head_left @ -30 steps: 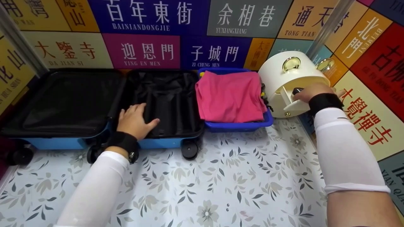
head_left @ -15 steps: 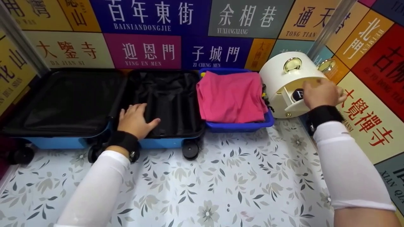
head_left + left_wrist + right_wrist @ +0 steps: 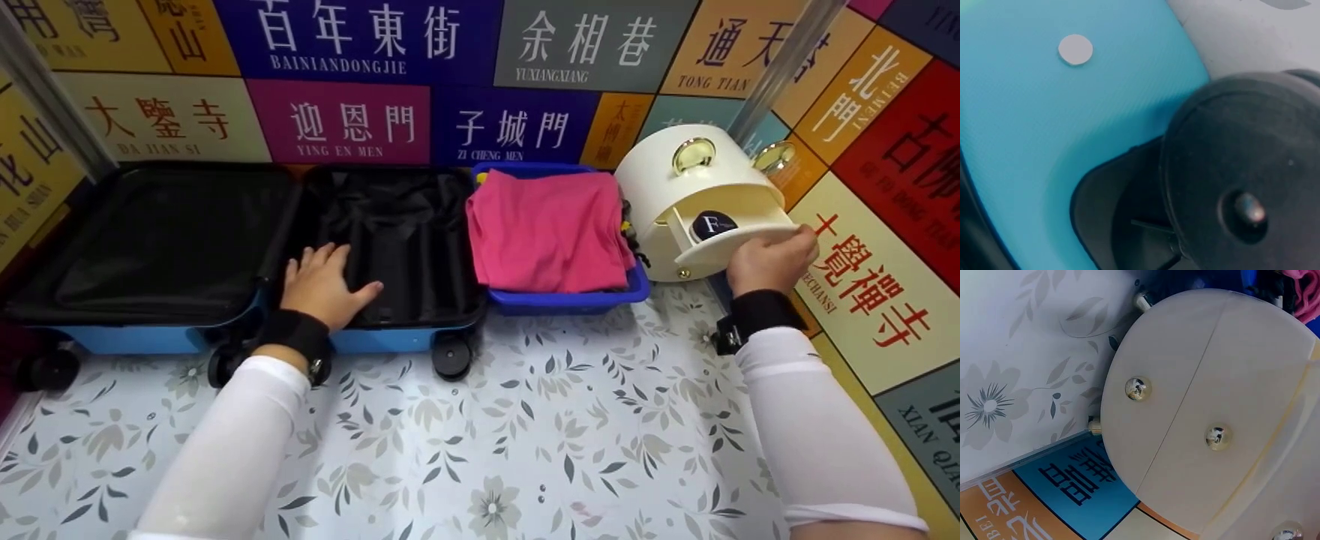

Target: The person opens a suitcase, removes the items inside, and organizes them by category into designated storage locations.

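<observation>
My left hand [image 3: 321, 289] rests with spread fingers on the near side of the open suitcase's right half [image 3: 394, 247]. The left wrist view shows its blue shell [image 3: 1072, 101] and a black wheel [image 3: 1241, 169]. At the right stands a white round-topped storage box [image 3: 660, 172] with gold handles. Its top drawer [image 3: 772, 234] is pulled out. A dark round-lidded jar [image 3: 712, 224] marked "F" lies inside it. My right hand [image 3: 772, 261] has curled fingers at the right end of the drawer front and seems to grip it; the fingertips are partly hidden. Gold knobs [image 3: 1217, 437] show in the right wrist view.
Between suitcase and storage box sits a blue basket [image 3: 570, 301] with folded pink cloth [image 3: 551, 232] on top. The suitcase's left half [image 3: 165, 240] lies open at the left. A lettered wall [image 3: 337, 120] stands close behind, over a floral surface [image 3: 465, 442].
My right hand has come out of the drawer, leaving the dark jar in it, and moved down and right onto the drawer front. The left hand has stayed in place.
</observation>
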Demonstrator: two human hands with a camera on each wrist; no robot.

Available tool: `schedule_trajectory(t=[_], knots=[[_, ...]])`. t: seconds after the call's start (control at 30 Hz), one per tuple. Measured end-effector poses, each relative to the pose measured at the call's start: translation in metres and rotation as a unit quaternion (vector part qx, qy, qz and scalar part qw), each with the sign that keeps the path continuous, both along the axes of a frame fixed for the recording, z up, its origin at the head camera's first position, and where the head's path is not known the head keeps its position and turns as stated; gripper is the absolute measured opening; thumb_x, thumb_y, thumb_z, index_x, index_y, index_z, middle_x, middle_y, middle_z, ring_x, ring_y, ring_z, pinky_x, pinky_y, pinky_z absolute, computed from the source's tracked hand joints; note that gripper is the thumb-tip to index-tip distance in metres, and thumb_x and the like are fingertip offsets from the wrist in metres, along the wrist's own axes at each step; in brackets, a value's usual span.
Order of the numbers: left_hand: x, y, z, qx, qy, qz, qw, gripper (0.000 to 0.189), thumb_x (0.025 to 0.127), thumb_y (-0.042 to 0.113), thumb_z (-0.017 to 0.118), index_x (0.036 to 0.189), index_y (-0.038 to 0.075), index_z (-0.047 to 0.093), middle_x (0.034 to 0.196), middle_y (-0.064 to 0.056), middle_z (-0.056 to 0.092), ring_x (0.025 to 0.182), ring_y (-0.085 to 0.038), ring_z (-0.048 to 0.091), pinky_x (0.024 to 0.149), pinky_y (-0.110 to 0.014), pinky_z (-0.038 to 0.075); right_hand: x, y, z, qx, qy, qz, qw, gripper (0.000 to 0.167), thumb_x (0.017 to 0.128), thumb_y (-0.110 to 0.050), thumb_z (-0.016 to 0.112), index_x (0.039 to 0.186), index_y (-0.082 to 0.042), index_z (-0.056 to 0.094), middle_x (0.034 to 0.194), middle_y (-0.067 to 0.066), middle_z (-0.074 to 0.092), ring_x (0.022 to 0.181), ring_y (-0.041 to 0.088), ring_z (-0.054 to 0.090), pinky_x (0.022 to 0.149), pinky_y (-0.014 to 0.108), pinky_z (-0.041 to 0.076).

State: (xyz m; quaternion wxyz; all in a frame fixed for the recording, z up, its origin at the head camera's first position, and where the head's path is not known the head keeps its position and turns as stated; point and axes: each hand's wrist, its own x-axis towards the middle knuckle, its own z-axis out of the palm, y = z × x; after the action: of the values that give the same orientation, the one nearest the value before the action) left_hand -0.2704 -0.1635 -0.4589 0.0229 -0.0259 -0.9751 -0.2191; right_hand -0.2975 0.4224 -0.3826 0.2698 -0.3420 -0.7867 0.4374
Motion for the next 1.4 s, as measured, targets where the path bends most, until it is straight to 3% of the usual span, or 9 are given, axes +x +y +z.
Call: schedule_trajectory(t=[0.3,0.63,0.87,1.1,1.4], knots=[[0.001,0.001,0.001,0.000,-0.005,-0.001,1.0000,0.091,0.098,0.060,0.065,0.164,0.004,0.037,0.171,-0.028,0.031,0.160,-0.056,0.018,0.130,-0.070,0.009,-0.005,-0.007,-0.007,0.048,-0.040,0.073,0.9953,0.074,0.104,-0.019,0.039,0.171,-0.007,0.010,0.180,0.011,0.010,0.165,0.020,0.016,0.132,0.022,0.011],[0.002,0.004,0.003,0.000,-0.009,-0.006,0.9999,0.091,0.099,0.060,0.064,0.165,0.005,0.035,0.172,-0.028,0.029,0.161,-0.055,0.017,0.131,-0.070,0.008,-0.014,-0.015,-0.017,0.108,-0.054,0.154,0.9806,0.084,0.102,-0.028,0.057,0.167,0.005,0.016,0.172,0.023,0.025,0.158,0.038,0.033,0.134,0.039,0.022],[0.002,0.004,0.003,0.001,-0.010,-0.004,0.9999,0.091,0.100,0.060,0.064,0.165,0.005,0.035,0.172,-0.028,0.029,0.161,-0.055,0.017,0.131,-0.070,0.008,-0.016,-0.017,-0.017,0.134,-0.110,0.206,0.9630,0.107,0.101,-0.037,0.060,0.166,0.004,-0.014,0.176,0.028,-0.013,0.164,0.047,0.011,0.136,0.047,0.014],[0.002,0.005,0.002,0.003,-0.007,-0.004,1.0000,0.091,0.099,0.060,0.065,0.165,0.005,0.036,0.171,-0.028,0.030,0.160,-0.056,0.017,0.130,-0.071,0.008,-0.017,-0.015,-0.014,0.159,-0.162,0.246,0.9422,0.115,0.101,-0.039,0.062,0.163,0.000,-0.026,0.171,0.028,-0.028,0.157,0.064,0.001,0.133,0.062,0.010],[0.001,0.006,0.000,0.006,-0.006,-0.004,1.0000,0.091,0.098,0.060,0.066,0.164,0.004,0.037,0.171,-0.028,0.031,0.160,-0.056,0.017,0.130,-0.072,0.008,-0.018,-0.016,-0.012,0.170,-0.191,0.269,0.9285,0.115,0.098,-0.032,0.063,0.164,-0.005,-0.027,0.169,0.028,-0.033,0.153,0.071,-0.004,0.130,0.071,0.006]])
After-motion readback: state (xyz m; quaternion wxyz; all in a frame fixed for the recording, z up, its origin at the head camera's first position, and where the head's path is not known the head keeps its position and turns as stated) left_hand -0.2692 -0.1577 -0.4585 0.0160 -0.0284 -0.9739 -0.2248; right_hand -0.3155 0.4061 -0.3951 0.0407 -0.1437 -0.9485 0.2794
